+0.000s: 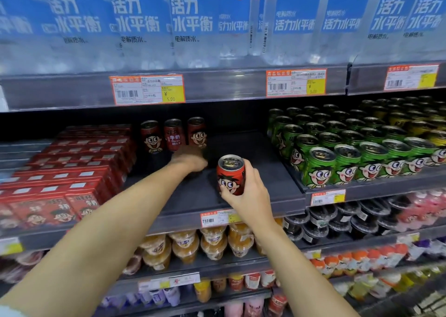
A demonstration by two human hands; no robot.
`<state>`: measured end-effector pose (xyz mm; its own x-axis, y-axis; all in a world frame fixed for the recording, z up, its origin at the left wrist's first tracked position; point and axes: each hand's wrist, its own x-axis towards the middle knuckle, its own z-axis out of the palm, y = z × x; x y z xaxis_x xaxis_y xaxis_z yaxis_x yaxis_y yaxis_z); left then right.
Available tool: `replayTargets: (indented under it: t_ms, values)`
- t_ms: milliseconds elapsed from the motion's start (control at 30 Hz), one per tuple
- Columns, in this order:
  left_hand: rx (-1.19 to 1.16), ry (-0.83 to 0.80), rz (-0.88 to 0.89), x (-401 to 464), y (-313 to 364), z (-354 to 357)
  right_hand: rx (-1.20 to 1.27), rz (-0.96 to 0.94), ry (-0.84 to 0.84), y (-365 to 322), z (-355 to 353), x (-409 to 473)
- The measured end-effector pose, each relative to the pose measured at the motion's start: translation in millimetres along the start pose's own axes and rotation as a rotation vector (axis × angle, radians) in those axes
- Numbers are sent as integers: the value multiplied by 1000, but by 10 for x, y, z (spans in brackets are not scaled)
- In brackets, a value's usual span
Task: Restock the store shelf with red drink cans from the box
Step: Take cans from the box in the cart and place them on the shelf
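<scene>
The red can (231, 174) stands upright, its long axis vertical and its pull-tab top facing up, at the front of the bare stretch of shelf (255, 152). The right hand (248, 191) wraps it from the right side and below, thumb across the printed face and fingers curled round the far side; whether its base already touches the shelf cannot be told. Deeper in and to the left, three more red cans (173, 135) stand in a row at the back. The left hand (190, 160) reaches in just in front of them, blurred, so whether it holds anything or how its fingers lie cannot be told.

The relation that matters: the row sits up and left of the held can, well back on the shelf, and the open floor runs from the can straight back and to the right of the row. The right hand is nearer that gap, so I judge it should slide the can back, kept upright, to sit beside the rightmost can.

Left of the gap lie stacked red cartons (72, 171); right of it stand green cans (337, 155) on a separate tray. Bottles (193, 22) fill the tier above.
</scene>
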<state>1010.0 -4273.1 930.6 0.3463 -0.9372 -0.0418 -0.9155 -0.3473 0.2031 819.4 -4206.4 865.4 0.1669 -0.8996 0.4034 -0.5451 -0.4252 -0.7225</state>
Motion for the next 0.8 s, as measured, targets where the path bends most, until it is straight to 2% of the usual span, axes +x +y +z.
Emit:
replayTargets:
  t_ms: [100, 333, 467, 700, 800]
  values:
    - [190, -27, 52, -453, -68, 137, -12, -11, 11, 6, 2, -2]
    - [-92, 22, 89, -1088, -269, 474, -50, -8, 20, -27, 11, -16]
    - [-57, 84, 80, -1165, -248, 539, -39, -6, 3, -51, -28, -29]
    - [-42, 34, 86, -1193, -259, 522, 10, 76, -78, -133, -87, 7]
    - [-32, 55, 91, -1194, -259, 541, 8, 98, -32, -209, -102, -25]
